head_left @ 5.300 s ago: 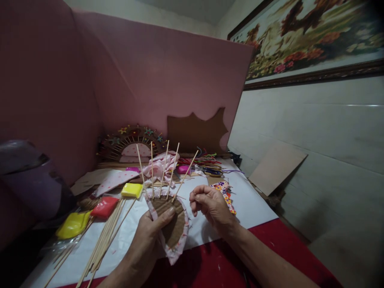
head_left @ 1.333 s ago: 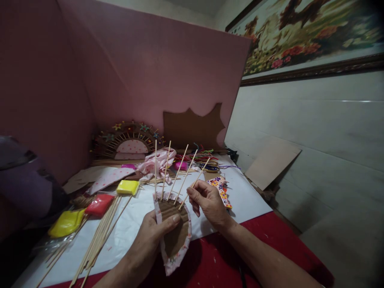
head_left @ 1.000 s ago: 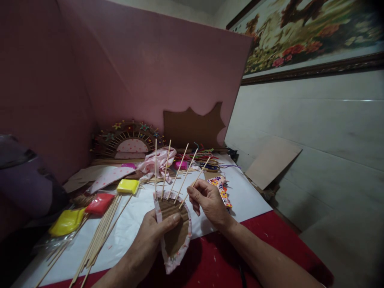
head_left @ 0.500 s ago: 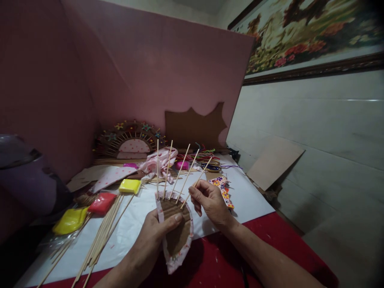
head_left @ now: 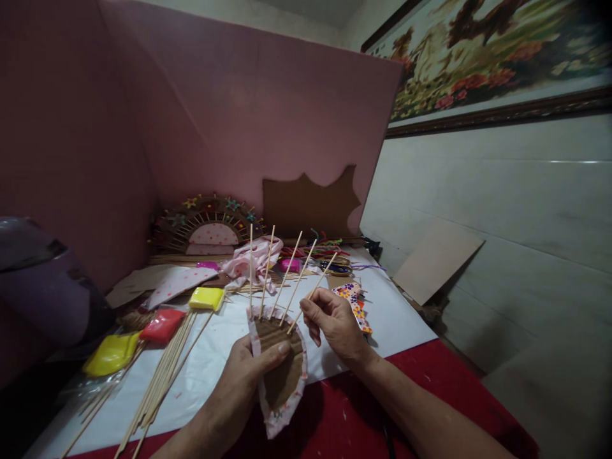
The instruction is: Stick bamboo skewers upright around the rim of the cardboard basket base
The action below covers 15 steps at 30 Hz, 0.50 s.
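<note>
Cardboard piece (head_left: 284, 379), 1, fabric-edged, held above red cloth (head_left: 449, 386); 5 sticks (head_left: 285, 275) fan from top edge. Left hand (head_left: 245, 368) grips it, thumb across face. Right hand (head_left: 337, 322), fingers curled, pinches rightmost stick (head_left: 325, 271). Leftward: 2 yellow packets (head_left: 206, 298), 1 red packet (head_left: 162, 326).

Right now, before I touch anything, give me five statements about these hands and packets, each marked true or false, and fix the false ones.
1. The left hand holds the cardboard piece. True.
2. The right hand pinches one of the sticks. True.
3. Only three sticks rise from the cardboard piece. False: there are five, counting the pinched one.
4. On the table, the red packet lies between two yellow packets. True.
5. The red packet lies to the right of the cardboard piece. False: it lies to the left.
</note>
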{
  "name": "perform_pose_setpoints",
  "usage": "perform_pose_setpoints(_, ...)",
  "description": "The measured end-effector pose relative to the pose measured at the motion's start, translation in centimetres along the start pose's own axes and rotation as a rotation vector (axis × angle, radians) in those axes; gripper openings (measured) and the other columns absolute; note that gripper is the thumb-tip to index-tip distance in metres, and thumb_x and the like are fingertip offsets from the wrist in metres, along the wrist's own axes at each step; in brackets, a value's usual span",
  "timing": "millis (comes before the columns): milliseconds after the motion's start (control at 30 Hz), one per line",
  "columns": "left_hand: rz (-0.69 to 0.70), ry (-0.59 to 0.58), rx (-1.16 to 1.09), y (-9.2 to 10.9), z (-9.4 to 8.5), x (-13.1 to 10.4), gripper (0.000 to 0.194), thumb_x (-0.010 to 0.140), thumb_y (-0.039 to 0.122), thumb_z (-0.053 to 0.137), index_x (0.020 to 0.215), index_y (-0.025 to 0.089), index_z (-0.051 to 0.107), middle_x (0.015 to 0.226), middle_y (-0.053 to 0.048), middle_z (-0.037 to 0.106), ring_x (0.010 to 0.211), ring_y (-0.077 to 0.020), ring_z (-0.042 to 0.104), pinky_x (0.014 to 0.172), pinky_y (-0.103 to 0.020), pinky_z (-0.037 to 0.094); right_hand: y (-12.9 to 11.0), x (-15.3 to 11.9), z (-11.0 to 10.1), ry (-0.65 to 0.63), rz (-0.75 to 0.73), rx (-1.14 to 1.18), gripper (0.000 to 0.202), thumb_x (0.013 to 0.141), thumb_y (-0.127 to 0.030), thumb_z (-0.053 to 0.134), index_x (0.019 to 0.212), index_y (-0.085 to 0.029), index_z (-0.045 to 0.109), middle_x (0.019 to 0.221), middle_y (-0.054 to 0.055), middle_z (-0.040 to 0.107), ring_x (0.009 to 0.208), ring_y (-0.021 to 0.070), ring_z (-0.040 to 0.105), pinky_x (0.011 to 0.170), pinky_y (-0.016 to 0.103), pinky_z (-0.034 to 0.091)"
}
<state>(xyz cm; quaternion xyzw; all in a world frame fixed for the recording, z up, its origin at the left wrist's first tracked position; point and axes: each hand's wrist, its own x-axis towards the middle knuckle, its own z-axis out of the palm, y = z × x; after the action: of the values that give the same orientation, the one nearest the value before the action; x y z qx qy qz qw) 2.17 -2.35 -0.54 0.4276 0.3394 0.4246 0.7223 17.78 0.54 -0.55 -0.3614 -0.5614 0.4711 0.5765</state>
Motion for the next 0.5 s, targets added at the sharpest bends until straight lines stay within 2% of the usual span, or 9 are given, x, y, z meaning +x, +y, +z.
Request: perform_pose_setpoints(500, -0.01, -0.009, 0.008, 0.05, 0.07, -0.05, 0.018, 0.072, 0.021, 0.063, 0.086, 0.01, 0.064, 0.073, -0.01, 0.071, 0.063, -0.0182, 0.062, 0.061, -0.027, 0.046, 0.28, 0.08, -0.2, -0.007, -0.003, -0.003, 0.024, 0.079, -0.034, 0.055, 0.066, -0.017, 0.045, 0.052, -0.007, 0.047, 0.033, 0.0037, 0.037, 0.029, 0.016, 0.029)
